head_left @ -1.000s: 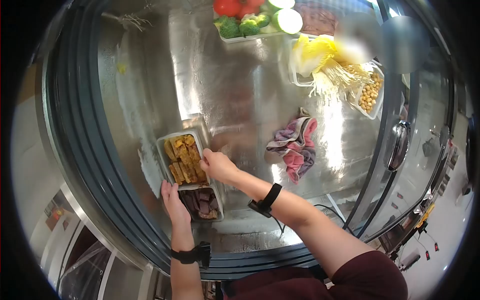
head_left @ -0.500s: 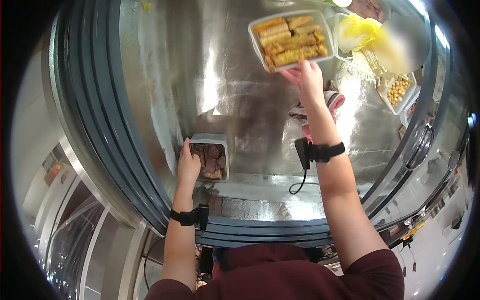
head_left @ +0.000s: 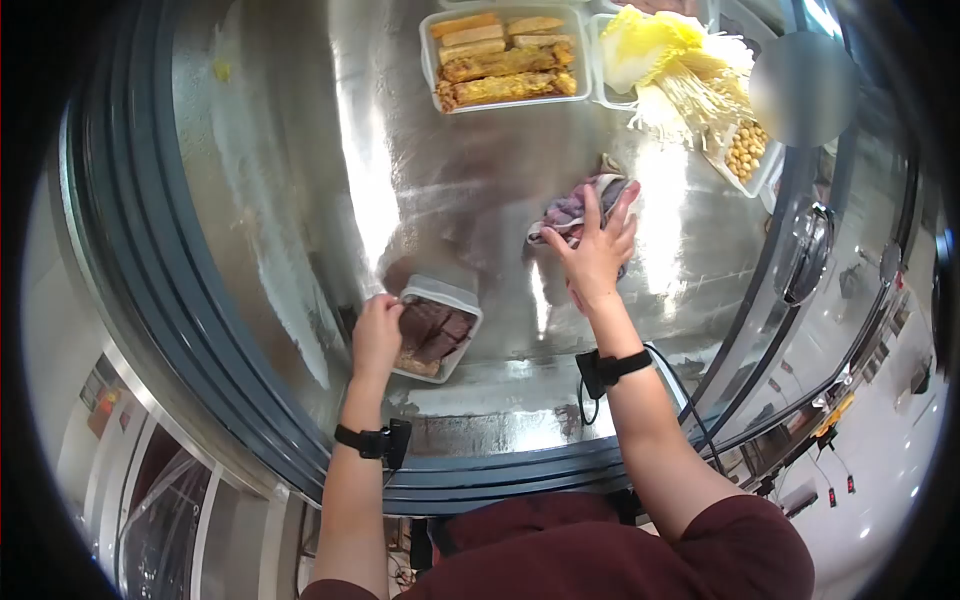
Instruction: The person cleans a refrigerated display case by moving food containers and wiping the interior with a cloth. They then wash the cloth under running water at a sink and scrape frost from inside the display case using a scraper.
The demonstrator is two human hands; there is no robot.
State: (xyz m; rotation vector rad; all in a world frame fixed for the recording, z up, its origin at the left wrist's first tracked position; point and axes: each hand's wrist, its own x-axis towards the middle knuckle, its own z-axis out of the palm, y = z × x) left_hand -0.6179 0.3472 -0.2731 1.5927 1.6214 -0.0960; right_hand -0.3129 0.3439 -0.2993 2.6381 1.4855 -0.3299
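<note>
Head view, right hand (head_left: 597, 257) splayed, touching cloth (head_left: 568, 210)

Holds the left arm (head_left: 356, 490) forward with the left hand (head_left: 378, 335) curled; extends the right arm (head_left: 655, 430) farther out with the right hand (head_left: 598, 255) palm down and fingers (head_left: 592, 208) splayed wide.

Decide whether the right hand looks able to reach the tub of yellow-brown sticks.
Probably yes: the right hand is spread over the crumpled cloth, and beyond that only bare metal surface shows before the tub.
</note>
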